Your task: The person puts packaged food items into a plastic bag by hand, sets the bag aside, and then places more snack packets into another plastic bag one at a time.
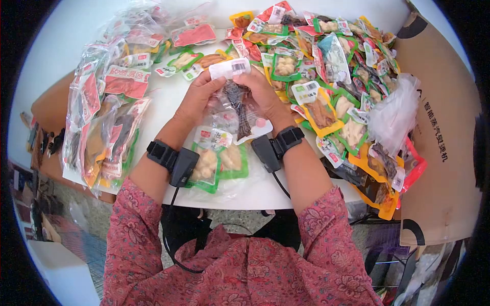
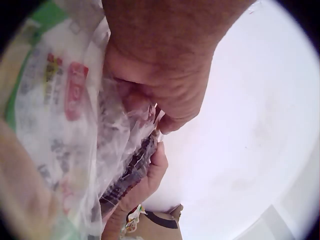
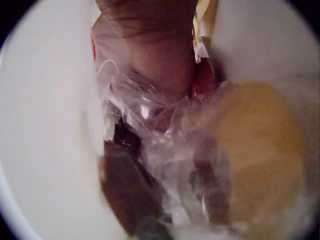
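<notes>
In the head view both hands meet at the table's middle around a clear pack of dark food (image 1: pixel 237 104) with a white label end (image 1: pixel 229 68). The left hand (image 1: pixel 200 97) pinches its left edge, thumb on the label end; the right hand (image 1: pixel 263 94) pinches the right side. Clear crinkled plastic lies about the fingers. Beneath, near the table's front edge, are green-edged packs of pale food (image 1: pixel 205 163) in a clear bag. The left wrist view shows fingers on the dark pack (image 2: pixel 131 170); in the right wrist view plastic (image 3: pixel 170 150) hides most fingertips.
A large heap of small food packs (image 1: pixel 326 66) covers the right side of the white table (image 1: pixel 166 99). Filled clear bags (image 1: pixel 94 117) line the left. A crumpled clear bag (image 1: pixel 393 115) lies by the cardboard box (image 1: pixel 439 132) at the far right.
</notes>
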The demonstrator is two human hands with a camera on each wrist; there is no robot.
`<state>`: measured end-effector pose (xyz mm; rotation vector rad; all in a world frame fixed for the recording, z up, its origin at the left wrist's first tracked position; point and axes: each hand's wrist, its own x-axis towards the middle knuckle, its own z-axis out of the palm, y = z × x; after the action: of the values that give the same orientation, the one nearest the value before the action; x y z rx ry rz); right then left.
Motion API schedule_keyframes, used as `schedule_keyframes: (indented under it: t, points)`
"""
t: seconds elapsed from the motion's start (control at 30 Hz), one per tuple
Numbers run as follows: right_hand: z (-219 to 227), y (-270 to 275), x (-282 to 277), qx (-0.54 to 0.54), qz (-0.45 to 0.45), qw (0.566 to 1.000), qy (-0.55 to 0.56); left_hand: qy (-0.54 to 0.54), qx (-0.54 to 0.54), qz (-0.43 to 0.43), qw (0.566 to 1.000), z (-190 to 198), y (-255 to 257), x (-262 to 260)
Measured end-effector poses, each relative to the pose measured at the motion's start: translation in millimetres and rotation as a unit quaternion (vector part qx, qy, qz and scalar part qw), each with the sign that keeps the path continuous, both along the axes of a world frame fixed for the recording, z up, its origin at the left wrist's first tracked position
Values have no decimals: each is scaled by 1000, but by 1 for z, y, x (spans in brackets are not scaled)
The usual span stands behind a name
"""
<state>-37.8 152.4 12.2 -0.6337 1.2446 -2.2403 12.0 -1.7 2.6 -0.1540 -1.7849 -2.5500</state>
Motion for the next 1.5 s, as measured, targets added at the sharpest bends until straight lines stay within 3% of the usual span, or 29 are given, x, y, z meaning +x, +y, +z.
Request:
schedule_keyframes:
  t: [0.13,0.27,0.47,0.53,0.77,0.83,0.97,1.17,1.5]
  points:
    - [8,4,6,33,14,999,5,-67,24,-28,997,5,4,5]
    - [4,2,3,16,17,1000,3,-51,44,-40,997,8,9,8]
    - [2,3,-1,25,26,999,-27,-26,66,17,997,6,13,7]
    - [1,3,-2,24,15,1000,-6,1,42,-13,999,8,12,10]
    - [1,2,1,-5,26,999,-27,-28,48,19,998,7,10,7]
    - [4,3,3,-4,30,999,-29,-63,45,-50,996,10,7,9]
    - [5,4,3,-7,6,1000,-28,-76,-4,-42,996,17,12,14]
    - [0,3,-2,-18,29,999,-15,-52,-37,-107,992,12,5,12]
    - [1,1,1,-14,4,1000,-28,-75,-39,-78,993,17,6,15]
